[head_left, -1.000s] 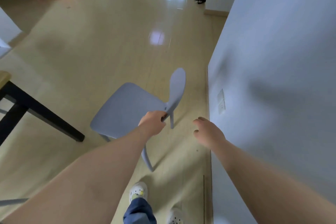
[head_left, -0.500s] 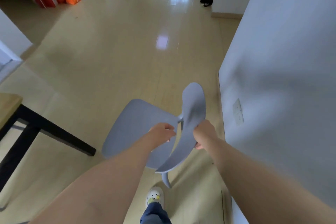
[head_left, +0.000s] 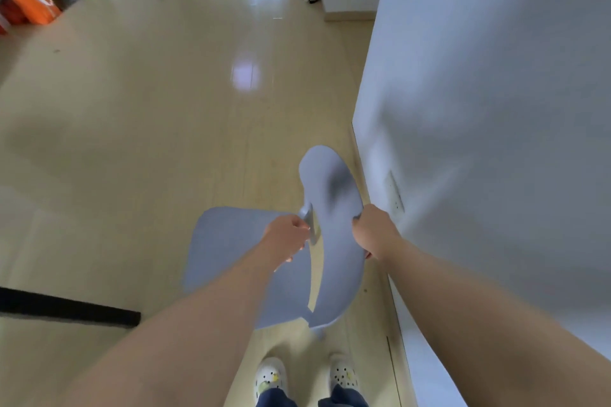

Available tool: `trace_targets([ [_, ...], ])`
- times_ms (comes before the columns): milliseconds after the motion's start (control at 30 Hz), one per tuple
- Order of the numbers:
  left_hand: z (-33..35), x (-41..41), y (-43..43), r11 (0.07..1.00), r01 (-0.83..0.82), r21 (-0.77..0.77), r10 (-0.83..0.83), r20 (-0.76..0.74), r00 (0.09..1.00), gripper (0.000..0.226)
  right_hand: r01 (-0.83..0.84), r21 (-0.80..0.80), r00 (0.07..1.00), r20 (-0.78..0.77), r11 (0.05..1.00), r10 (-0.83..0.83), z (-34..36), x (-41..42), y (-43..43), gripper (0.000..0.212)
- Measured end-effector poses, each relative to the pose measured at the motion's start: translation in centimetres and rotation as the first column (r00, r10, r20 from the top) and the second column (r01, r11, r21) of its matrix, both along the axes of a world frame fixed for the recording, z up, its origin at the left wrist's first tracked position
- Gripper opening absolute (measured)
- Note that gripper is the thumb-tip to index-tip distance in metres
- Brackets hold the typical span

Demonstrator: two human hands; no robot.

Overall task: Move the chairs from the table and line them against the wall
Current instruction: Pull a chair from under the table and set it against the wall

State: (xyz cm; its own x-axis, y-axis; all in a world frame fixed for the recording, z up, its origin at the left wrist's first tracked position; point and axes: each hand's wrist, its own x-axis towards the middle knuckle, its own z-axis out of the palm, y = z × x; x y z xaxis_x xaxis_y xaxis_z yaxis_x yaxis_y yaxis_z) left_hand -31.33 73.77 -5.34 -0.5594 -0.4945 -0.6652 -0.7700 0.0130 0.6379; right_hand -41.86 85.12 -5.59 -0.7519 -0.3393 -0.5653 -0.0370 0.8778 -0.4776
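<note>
Head-camera view: a pale blue-grey moulded plastic chair (head_left: 244, 258) is seen from above, just beside the white wall (head_left: 479, 109) on the right, with its curved backrest nearest the wall and its flat seat turned out toward the open room. Whether its legs touch the pale wooden plank floor (head_left: 132, 109) cannot be told. The left hand (head_left: 287, 238) is closed on the grey upright post that joins the seat to the backrest, its fingers curled together round the post. The right hand (head_left: 372, 231) is clamped on the wall-side edge of the backrest, the fingers wrapped over the rim. A white wall socket (head_left: 395, 193) is set low in the wall just beyond the right hand. A black table leg (head_left: 69, 307) is seen at the lower left, well apart from the chair. Two white perforated clogs (head_left: 271, 380) are visible at the bottom edge, below dark blue trouser cuffs. Orange and dark bags (head_left: 33, 3) are stacked at the far upper left.
</note>
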Motion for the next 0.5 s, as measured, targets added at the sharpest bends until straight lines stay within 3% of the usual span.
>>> trace_targets([
  [100,0.2,-2.3,1.4,1.0,-0.014,-0.015,0.014,-0.01,1.0,0.03,-0.012,0.066,1.0,-0.024,0.998,0.013,0.4,-2.3,2.1,0.01],
  [333,0.3,-7.1,5.6,0.998,0.035,-0.053,-0.036,-0.023,0.999,0.032,0.056,0.178,0.996,-0.079,0.982,-0.043,1.3,-8.5,8.3,0.036],
  [500,0.5,-10.0,7.8,0.993,0.112,-0.041,-0.113,-0.005,0.994,0.021,0.157,0.255,0.98,-0.16,0.954,-0.118,2.0,-11.9,12.2,0.04],
])
